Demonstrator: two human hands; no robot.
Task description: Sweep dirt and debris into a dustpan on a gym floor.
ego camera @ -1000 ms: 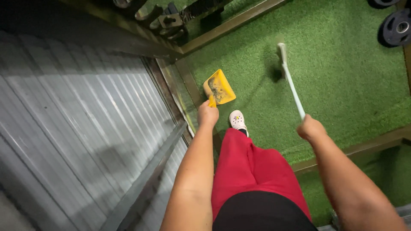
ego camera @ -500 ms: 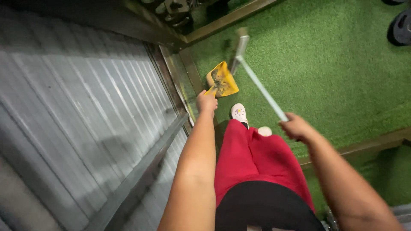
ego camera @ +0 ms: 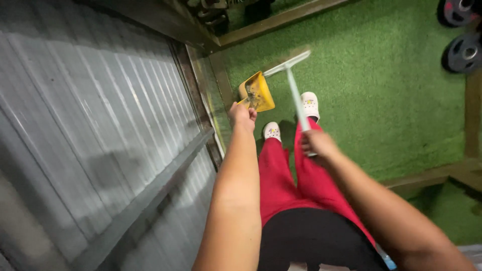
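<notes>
We're gripping the yellow dustpan (ego camera: 257, 92) in our closed left hand (ego camera: 241, 115) — debris already inside. Our right hand (ego camera: 317, 144) is fisting the white broom (ego camera: 293, 83), its head just beyond the pan — green turf (ego camera: 381, 100) around looking mostly swept.

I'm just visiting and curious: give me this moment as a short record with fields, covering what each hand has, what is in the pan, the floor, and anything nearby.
Left hand: the left hand has a closed grip on the handle of the yellow dustpan.
Right hand: the right hand has a closed grip on the white broom.
Broom head: beside the dustpan's far edge.
Dustpan contents: dark dirt and debris.
Floor: green artificial turf.
Nearby: black weight plates at upper right; a grey corrugated shutter at left.
Feet: white clogs.
</notes>
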